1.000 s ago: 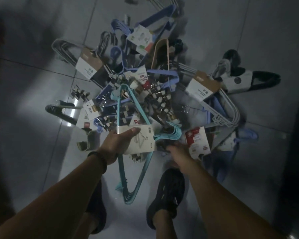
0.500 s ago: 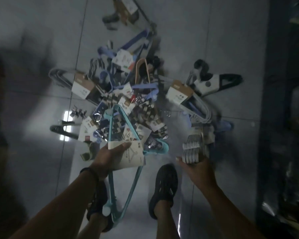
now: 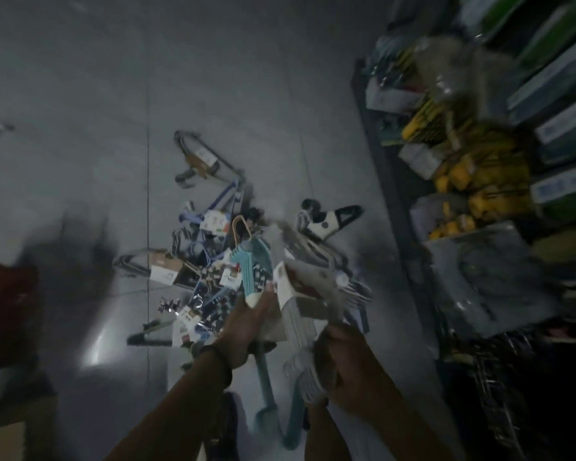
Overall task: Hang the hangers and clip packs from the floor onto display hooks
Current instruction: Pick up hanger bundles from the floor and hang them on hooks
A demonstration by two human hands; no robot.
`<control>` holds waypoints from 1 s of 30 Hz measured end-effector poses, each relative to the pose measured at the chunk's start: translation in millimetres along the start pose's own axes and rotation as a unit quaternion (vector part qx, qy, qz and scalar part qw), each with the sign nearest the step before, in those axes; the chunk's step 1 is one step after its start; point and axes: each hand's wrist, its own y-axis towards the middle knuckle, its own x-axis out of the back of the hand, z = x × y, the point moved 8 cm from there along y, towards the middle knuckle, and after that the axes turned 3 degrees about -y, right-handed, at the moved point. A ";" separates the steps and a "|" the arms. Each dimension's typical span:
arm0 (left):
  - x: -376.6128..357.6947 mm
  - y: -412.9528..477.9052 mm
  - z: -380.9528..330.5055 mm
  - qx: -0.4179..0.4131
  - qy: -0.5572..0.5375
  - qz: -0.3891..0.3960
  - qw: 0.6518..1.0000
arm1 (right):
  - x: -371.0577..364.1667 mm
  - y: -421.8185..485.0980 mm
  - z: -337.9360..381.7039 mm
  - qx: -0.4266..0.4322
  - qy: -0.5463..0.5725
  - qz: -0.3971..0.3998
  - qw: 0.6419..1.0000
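Teal plastic hanger bundle (image 3: 251, 277) is clamped in the fingers (image 3: 260, 307) of the left hand (image 3: 243, 331); just beside, the right hand (image 3: 346, 364) grips a pale grey hanger bundle (image 3: 300, 322). Their dangling ends could tangle, or slip onto the floor pile (image 3: 193, 264) beyond.

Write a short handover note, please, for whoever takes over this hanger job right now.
Left hand grips the teal hangers. Right hand grips the white hangers. Both packs are held above the floor.
The pile of hangers and clip packs lies on the floor, left of the shelves.
Done: two packs in hand.
Left: hang both, then the pile. No hooks are clearly in view.
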 end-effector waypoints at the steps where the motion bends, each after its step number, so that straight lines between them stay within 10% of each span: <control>1: -8.8 -18.1 -19.6 0.002 0.017 0.016 1.000 | 8.0 0.8 16.4 -0.014 -0.070 0.000 0.997; 12: -118.1 -183.6 -212.3 -0.139 0.000 0.127 0.982 | 181.4 -35.2 189.3 -0.136 -0.283 0.006 0.949; 16: -182.0 -242.3 -269.8 -0.229 0.026 0.151 0.961 | 269.8 -79.6 237.7 -0.161 -0.238 -0.132 0.949; 21: -287.4 -319.3 -309.6 -0.295 0.081 0.223 0.926 | 421.1 -165.9 298.4 -0.206 -0.261 -0.438 0.835; 30: -498.8 -453.2 -308.4 -0.375 0.140 0.371 0.838 | 606.3 -313.0 316.9 -0.345 -0.222 -0.514 0.753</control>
